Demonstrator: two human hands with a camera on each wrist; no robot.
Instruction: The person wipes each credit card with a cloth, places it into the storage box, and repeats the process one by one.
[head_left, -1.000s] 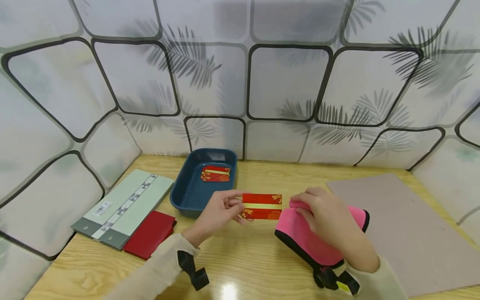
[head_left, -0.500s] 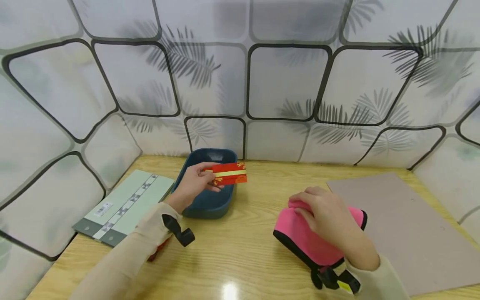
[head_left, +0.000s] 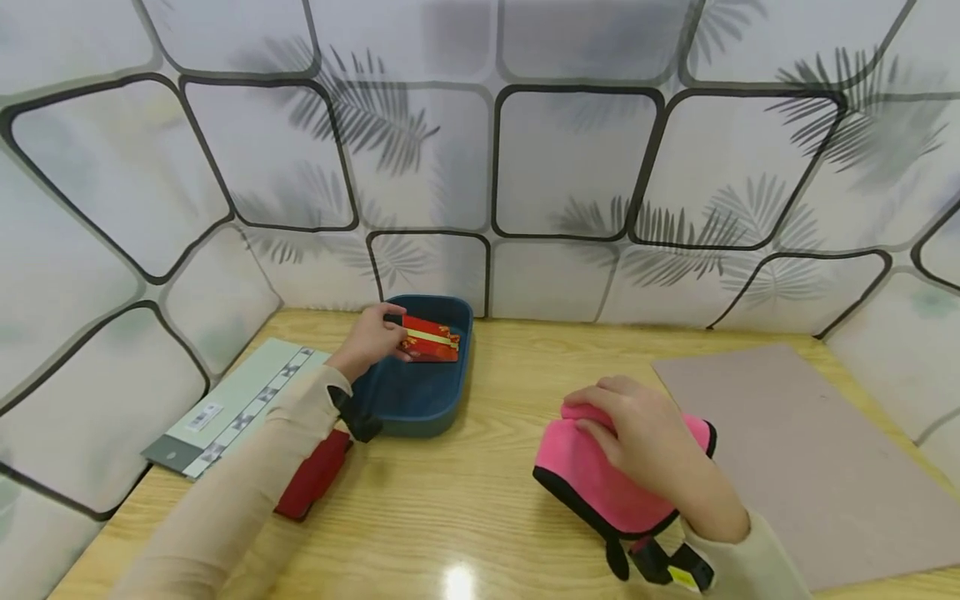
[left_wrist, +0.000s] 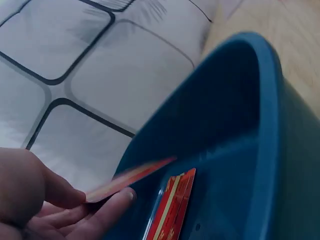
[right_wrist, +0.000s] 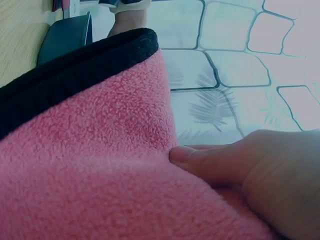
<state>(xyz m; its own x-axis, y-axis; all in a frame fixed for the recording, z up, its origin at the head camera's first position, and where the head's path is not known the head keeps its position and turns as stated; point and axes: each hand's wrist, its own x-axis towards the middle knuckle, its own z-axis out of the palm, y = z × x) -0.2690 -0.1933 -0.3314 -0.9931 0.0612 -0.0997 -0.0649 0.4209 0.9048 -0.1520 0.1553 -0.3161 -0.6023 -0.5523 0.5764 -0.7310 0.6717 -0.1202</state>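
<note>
In the head view my left hand [head_left: 371, 340] is over the left side of a dark blue tray [head_left: 465, 367]. It pinches a red card with a gold band [left_wrist: 132, 176] between thumb and fingers, tilted above the tray floor. Under it on that floor lies another red card of the same look [left_wrist: 172, 207]. My right hand [head_left: 637, 425] grips a folded pink fleece cloth with black edging [head_left: 577, 479], its thumb pressed against the fabric in the right wrist view. The part of the cloth under the palm is hidden.
A pale green folder [head_left: 258, 392] with a patterned strip lies left of the tray, partly under the left sleeve. Beside it is a dark red booklet [head_left: 315, 479]. A flat greyish-pink sheet [head_left: 810, 467] covers the table's right side. Patterned fabric walls [head_left: 577, 167] stand behind.
My left hand has carried the red card from beside the pink cloth leftward and back, down into the tray over the other card. My right hand and the cloth have shifted slightly left.
</note>
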